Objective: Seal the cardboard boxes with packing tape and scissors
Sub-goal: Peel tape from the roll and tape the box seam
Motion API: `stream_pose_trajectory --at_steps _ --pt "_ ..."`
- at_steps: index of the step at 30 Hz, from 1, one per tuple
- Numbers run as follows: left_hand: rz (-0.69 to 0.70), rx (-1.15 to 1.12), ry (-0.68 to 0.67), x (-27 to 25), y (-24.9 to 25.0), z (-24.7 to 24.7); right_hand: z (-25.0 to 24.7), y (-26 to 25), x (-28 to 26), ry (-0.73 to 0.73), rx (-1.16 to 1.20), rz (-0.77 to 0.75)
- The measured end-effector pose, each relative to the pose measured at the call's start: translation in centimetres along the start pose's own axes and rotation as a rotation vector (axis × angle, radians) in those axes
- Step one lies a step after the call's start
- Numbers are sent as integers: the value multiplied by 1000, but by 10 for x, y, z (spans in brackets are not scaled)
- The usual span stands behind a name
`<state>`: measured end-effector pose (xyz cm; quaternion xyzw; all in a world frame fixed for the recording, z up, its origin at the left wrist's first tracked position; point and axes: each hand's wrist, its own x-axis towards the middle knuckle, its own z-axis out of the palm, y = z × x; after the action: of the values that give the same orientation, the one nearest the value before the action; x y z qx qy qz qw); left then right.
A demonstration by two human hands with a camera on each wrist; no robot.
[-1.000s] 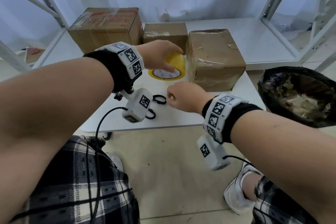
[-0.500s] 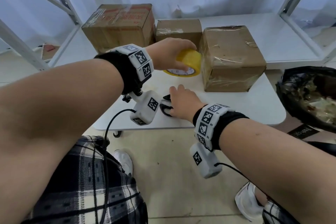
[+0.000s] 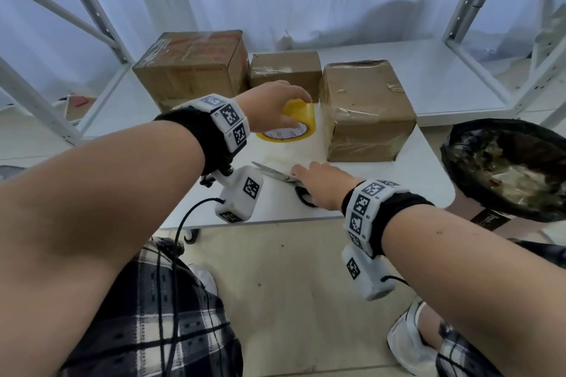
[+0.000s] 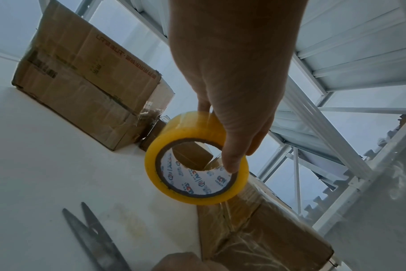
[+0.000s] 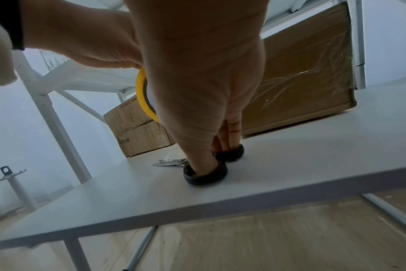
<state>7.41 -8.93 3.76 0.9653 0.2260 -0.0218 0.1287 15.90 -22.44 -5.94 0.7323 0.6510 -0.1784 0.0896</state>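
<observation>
A white table [image 3: 398,180] carries the whole job: three cardboard boxes stand along its far side, the large box [image 3: 190,64] far left, the small box [image 3: 284,70] behind the middle, and the right box [image 3: 367,110] nearest you on the right, its near face already glossy with wrinkled tape. A bin lined with a black bag [image 3: 505,168] waits off the table's right edge, likely for offcuts.

Your left hand [image 3: 269,110] holds the yellow tape roll [image 3: 294,125] tilted above the table, just left of the right box; thumb and fingers pinch its rim from above, the thumb crossing the printed core in the left wrist view. A clear strip appears to run from the roll down to that box, so you seem to hold the roll up to keep the strip taut for a cut.

Your right hand [image 3: 318,184] reaches down onto the scissors [image 3: 275,173], which lie flat on the near part of the table, blades slightly parted and pointing left. In the right wrist view the thumb sits in one black handle loop [image 5: 205,174] and the fingers go down into the other, not yet lifting. The tool lies near so one hand can take it without releasing the tape.
</observation>
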Motion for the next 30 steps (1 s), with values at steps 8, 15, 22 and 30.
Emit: stream_pose_trajectory --at_steps 8,15,22,30 --pt "-76 34 -16 2 10 -6 -51 23 -27 -177 278 190" --pt "-120 141 -6 -2 19 -2 -36 46 -65 -310 748 408" --pt "-131 177 15 -4 17 -3 -13 47 -80 -255 1149 415" --pt "-143 125 -13 -5 14 -4 -19 27 -82 -123 1382 303"
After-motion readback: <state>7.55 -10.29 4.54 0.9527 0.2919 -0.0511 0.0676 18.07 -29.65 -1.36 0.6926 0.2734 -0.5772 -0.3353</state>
